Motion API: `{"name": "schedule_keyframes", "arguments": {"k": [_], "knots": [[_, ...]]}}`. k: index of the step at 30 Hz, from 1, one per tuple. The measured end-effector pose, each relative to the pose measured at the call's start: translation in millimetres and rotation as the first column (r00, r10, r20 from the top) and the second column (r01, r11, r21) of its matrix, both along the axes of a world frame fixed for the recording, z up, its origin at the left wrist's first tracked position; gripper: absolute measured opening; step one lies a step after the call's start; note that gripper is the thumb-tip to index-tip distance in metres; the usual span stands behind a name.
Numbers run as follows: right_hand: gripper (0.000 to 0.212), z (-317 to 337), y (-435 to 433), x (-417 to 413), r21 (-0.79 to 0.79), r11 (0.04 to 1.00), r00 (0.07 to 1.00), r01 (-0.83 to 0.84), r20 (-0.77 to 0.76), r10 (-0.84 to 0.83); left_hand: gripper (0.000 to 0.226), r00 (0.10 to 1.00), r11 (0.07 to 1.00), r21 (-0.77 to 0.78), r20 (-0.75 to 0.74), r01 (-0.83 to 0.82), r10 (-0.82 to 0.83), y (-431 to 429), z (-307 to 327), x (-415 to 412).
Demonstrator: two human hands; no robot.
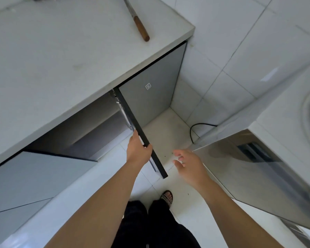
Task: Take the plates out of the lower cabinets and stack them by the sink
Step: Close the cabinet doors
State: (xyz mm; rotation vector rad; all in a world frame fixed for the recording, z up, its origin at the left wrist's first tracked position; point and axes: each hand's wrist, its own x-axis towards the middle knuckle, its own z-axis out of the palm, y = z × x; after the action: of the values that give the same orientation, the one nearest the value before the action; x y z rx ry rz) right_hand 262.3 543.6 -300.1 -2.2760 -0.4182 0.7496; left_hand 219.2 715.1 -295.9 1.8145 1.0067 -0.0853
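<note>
A grey lower cabinet door (132,115) stands swung out towards me, seen edge-on. My left hand (139,149) grips its top edge, fingers curled over it. The opened cabinet (89,126) under the pale counter is dark inside, and I see no plates in it. My right hand (188,164) hovers to the right of the door with fingers relaxed and spread, holding nothing.
A knife with a wooden handle (140,28) lies on the counter (52,56) near its right end. A shut grey cabinet front (30,178) is at lower left. A white appliance (284,149) stands close on the right, with a black cable (192,131) on the tiled floor.
</note>
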Motion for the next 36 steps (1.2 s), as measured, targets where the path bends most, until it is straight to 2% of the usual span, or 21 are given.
{"name": "schedule_keyframes", "arguments": {"k": [6, 10, 18, 22, 25, 30, 33, 36], "knots": [[0.03, 9, 33, -9, -0.042, 0.994, 0.994, -0.104, 0.011, 0.105, 0.066, 0.999, 0.998, -0.064, -0.035, 0.028, -0.03, 37, -1, -41], [0.03, 11, 68, -21, -0.042, 0.981, 0.981, -0.187, 0.036, 0.188, 0.06, 0.997, 0.997, -0.065, -0.061, 0.032, -0.036, 65, -3, -69], [0.03, 17, 148, -25, -0.083, 0.898, 0.887, -0.433, 0.135, 0.441, 0.049, 0.987, 0.988, 0.124, -0.143, 0.089, -0.071, 118, -2, -112], [0.032, 23, 190, -17, -0.09, 0.841, 0.83, -0.533, 0.138, 0.541, 0.032, 0.984, 0.981, 0.191, -0.167, -0.026, 0.059, 137, 0, -128], [0.033, 26, 221, -10, -0.136, 0.744, 0.733, -0.654, 0.133, 0.668, 0.022, 0.956, 0.959, 0.223, -0.194, -0.174, 0.219, 148, 2, -135], [0.034, 30, 270, -5, -0.161, 0.479, 0.462, -0.863, 0.137, 0.876, 0.02, 0.882, 0.891, 0.291, -0.221, -0.348, 0.416, 154, 10, -144], [0.033, 25, 296, -13, -0.141, 0.352, 0.329, -0.925, 0.161, 0.93, 0.02, 0.83, 0.865, 0.328, -0.292, -0.38, 0.475, 154, 13, -155], [0.035, 16, 313, -21, -0.147, 0.285, 0.247, -0.947, 0.23, 0.941, 0.022, 0.782, 0.837, 0.355, -0.331, -0.416, 0.529, 152, 17, -164]]}}
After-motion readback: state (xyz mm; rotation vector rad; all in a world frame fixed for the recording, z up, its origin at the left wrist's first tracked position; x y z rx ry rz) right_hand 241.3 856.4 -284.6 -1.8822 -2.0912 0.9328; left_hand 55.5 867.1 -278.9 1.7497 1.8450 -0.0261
